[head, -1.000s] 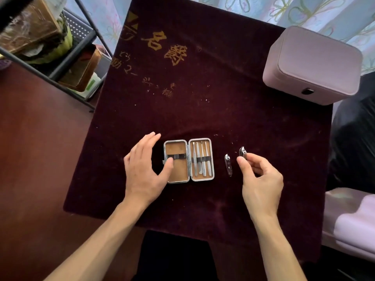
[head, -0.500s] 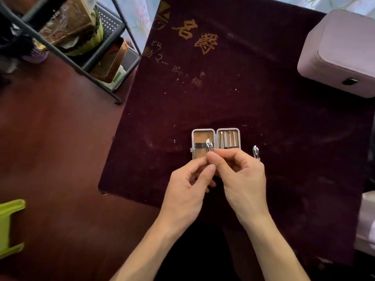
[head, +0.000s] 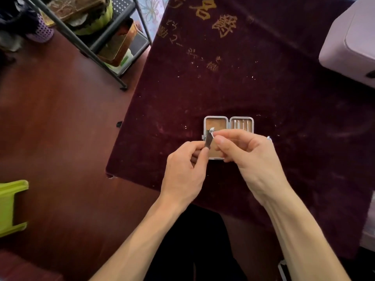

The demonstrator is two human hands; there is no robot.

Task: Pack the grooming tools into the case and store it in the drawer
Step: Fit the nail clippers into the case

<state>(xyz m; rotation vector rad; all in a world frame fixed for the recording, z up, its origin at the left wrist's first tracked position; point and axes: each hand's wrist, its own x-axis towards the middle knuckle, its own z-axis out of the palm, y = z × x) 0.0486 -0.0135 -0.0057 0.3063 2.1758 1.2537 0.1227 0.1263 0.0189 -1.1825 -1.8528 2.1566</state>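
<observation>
A small silver grooming case (head: pixel 228 119) lies open on the dark red velvet cloth (head: pixel 243 88). Its right half holds several thin metal tools (head: pixel 241 124); its left half shows a tan lining and a dark strap. Over the left half, both hands hold one small nail clipper (head: pixel 209 137). My left hand (head: pixel 184 169) pinches its lower end. My right hand (head: pixel 249 153) pinches its upper end with thumb and forefinger. A second clipper (head: pixel 269 138) peeks out just right of my right hand, on the cloth.
A pale pink box (head: pixel 351 43) stands at the cloth's far right corner. A black metal rack (head: pixel 97 37) with tins and boxes stands at the upper left on the brown floor. A lime-green plastic thing (head: pixel 10 207) sits at the left edge.
My right hand lifted one clipper from the cloth and carried it left over the case. My left hand left the case's edge and took the clipper's other end. The view shifted left.
</observation>
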